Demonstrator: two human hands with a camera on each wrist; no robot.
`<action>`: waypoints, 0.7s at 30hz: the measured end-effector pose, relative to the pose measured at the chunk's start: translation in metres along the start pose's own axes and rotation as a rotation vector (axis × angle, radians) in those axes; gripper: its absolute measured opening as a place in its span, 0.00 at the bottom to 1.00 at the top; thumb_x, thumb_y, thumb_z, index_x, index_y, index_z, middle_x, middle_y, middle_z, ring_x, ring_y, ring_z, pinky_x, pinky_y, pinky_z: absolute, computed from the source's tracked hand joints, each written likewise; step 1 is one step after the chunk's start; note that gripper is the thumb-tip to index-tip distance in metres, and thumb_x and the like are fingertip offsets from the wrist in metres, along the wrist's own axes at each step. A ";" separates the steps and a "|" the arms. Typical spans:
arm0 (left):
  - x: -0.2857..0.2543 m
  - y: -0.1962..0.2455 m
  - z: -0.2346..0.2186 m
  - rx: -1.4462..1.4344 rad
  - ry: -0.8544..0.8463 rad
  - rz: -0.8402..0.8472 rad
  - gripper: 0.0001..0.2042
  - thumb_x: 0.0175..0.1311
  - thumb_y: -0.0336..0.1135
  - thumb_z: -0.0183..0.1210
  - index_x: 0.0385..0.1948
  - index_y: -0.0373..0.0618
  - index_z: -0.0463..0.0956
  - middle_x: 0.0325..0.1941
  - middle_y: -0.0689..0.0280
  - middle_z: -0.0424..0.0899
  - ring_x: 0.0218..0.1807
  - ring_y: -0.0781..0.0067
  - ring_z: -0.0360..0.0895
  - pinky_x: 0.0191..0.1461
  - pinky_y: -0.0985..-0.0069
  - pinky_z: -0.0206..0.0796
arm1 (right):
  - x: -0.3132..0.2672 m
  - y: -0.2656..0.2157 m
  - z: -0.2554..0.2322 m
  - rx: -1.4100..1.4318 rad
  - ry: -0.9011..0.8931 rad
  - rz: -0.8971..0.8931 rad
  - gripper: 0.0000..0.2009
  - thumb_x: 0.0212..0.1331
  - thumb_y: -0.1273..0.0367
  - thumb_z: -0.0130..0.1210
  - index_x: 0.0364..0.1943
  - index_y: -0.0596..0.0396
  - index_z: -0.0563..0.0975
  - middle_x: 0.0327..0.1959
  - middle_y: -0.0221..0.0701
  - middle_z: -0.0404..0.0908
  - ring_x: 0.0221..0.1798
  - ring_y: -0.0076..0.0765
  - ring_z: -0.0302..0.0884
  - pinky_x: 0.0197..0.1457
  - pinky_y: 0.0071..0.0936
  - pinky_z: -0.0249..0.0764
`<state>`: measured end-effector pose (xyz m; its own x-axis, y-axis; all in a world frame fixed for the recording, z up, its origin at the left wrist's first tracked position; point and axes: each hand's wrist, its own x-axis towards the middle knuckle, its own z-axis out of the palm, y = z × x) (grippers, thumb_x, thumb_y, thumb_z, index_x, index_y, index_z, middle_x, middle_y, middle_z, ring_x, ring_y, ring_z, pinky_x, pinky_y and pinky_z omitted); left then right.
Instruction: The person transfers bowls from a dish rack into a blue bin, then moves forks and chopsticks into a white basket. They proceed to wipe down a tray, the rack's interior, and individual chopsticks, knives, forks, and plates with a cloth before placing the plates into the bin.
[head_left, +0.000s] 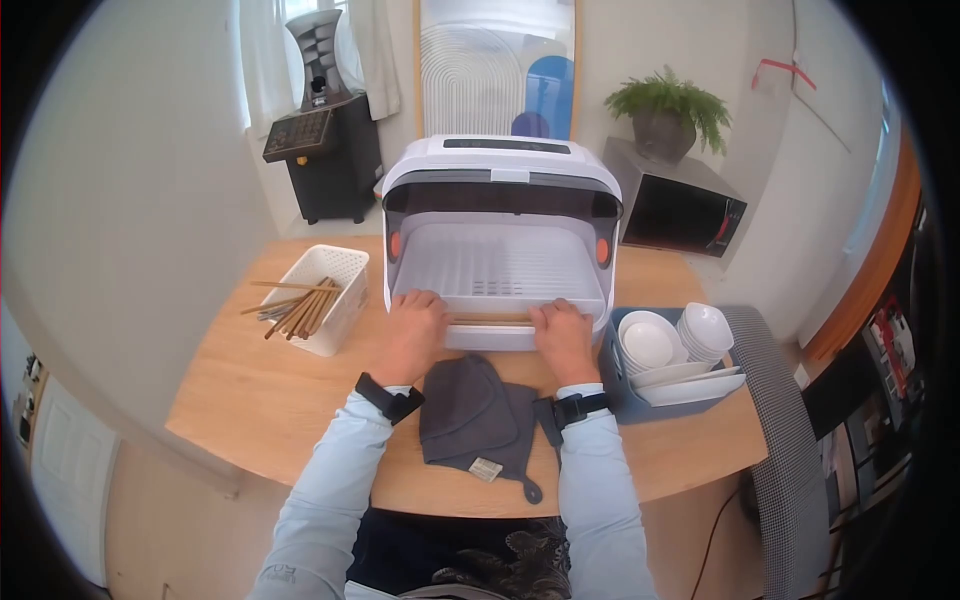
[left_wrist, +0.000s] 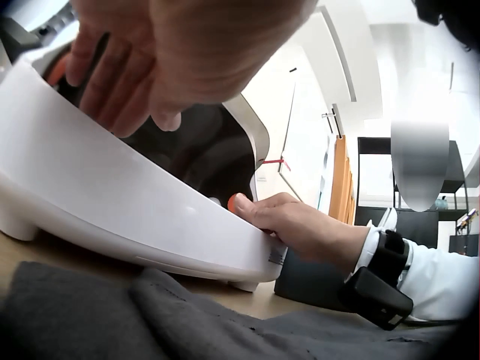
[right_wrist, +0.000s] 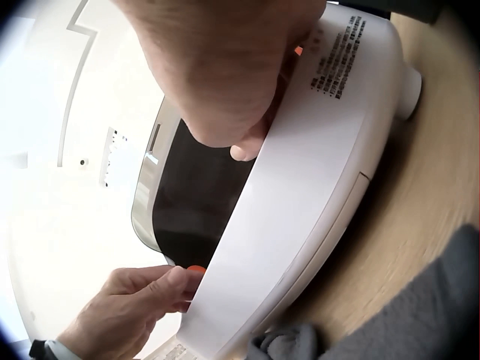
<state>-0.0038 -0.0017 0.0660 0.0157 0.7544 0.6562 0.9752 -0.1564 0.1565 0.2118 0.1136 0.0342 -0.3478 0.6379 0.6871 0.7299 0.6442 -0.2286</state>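
A white dish sterilizer cabinet (head_left: 500,338) stands on the table, its dark front cover raised and a ribbed white rack (head_left: 480,255) inside. My left hand (head_left: 415,328) and right hand (head_left: 565,338) reach over its front lip. Between them runs a thin bundle of brown chopsticks (head_left: 490,321), lying level along the lip; each hand holds one end. In the left wrist view, the fingers (left_wrist: 120,86) of the left hand dip behind the white front wall, which hides the chopsticks. From the right wrist camera, the right hand (right_wrist: 225,75) bends over the same wall.
A folded dark grey cloth (head_left: 470,415) lies before the cabinet. At left, a white basket (head_left: 347,310) holds more chopsticks (head_left: 315,310). A blue-grey bin (head_left: 650,408) at right carries white bowls (head_left: 648,340) and plates. Behind stand a microwave (head_left: 675,205) and a potted fern (head_left: 665,130).
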 end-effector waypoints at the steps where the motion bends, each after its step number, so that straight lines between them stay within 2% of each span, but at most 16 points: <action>1: 0.003 0.001 0.007 -0.013 -0.032 -0.006 0.07 0.60 0.33 0.58 0.31 0.40 0.80 0.38 0.59 0.80 0.43 0.56 0.75 0.51 0.63 0.62 | -0.001 0.002 0.002 0.023 -0.028 0.017 0.15 0.61 0.60 0.53 0.25 0.56 0.80 0.31 0.36 0.80 0.40 0.45 0.76 0.44 0.49 0.67; 2: 0.006 0.008 0.006 -0.015 -0.134 -0.038 0.08 0.61 0.34 0.57 0.30 0.39 0.81 0.36 0.57 0.81 0.41 0.52 0.76 0.49 0.64 0.64 | -0.001 0.004 0.003 0.045 -0.054 0.034 0.15 0.61 0.59 0.53 0.24 0.56 0.81 0.31 0.36 0.80 0.40 0.45 0.76 0.44 0.50 0.66; 4: 0.007 0.001 0.026 -0.056 -0.120 -0.049 0.08 0.60 0.34 0.58 0.29 0.38 0.81 0.34 0.56 0.81 0.40 0.51 0.76 0.47 0.63 0.66 | 0.000 0.007 0.007 0.091 -0.071 0.002 0.15 0.60 0.60 0.54 0.24 0.55 0.80 0.31 0.35 0.80 0.40 0.45 0.76 0.44 0.48 0.66; 8: 0.010 -0.006 0.033 -0.222 -0.112 -0.008 0.08 0.57 0.33 0.61 0.27 0.36 0.80 0.30 0.54 0.80 0.39 0.49 0.76 0.43 0.62 0.67 | 0.004 0.011 -0.005 0.316 -0.188 -0.011 0.12 0.57 0.61 0.56 0.24 0.54 0.80 0.31 0.34 0.80 0.41 0.43 0.76 0.45 0.46 0.65; 14: 0.011 -0.007 0.027 -0.267 -0.129 -0.008 0.08 0.57 0.33 0.61 0.27 0.37 0.79 0.31 0.54 0.80 0.38 0.49 0.76 0.41 0.61 0.67 | 0.001 0.005 -0.010 0.286 -0.139 -0.010 0.12 0.55 0.61 0.58 0.24 0.54 0.80 0.30 0.33 0.80 0.44 0.41 0.76 0.45 0.45 0.65; 18: 0.013 0.000 0.020 -0.285 -0.177 -0.037 0.08 0.59 0.35 0.60 0.29 0.38 0.78 0.31 0.55 0.80 0.38 0.50 0.77 0.40 0.61 0.68 | 0.003 0.004 -0.012 0.263 -0.200 -0.015 0.11 0.54 0.60 0.59 0.26 0.54 0.80 0.31 0.32 0.80 0.44 0.42 0.76 0.46 0.44 0.65; 21: 0.012 0.000 0.024 -0.292 -0.121 -0.027 0.09 0.56 0.37 0.62 0.26 0.40 0.79 0.27 0.55 0.80 0.37 0.49 0.77 0.43 0.59 0.67 | 0.002 0.008 -0.006 0.286 -0.214 -0.022 0.10 0.55 0.62 0.59 0.27 0.54 0.80 0.31 0.32 0.79 0.44 0.42 0.76 0.46 0.43 0.65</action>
<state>0.0015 0.0229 0.0565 0.0335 0.8285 0.5590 0.8713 -0.2982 0.3897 0.2204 0.1170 0.0381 -0.4992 0.6773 0.5405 0.5376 0.7313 -0.4198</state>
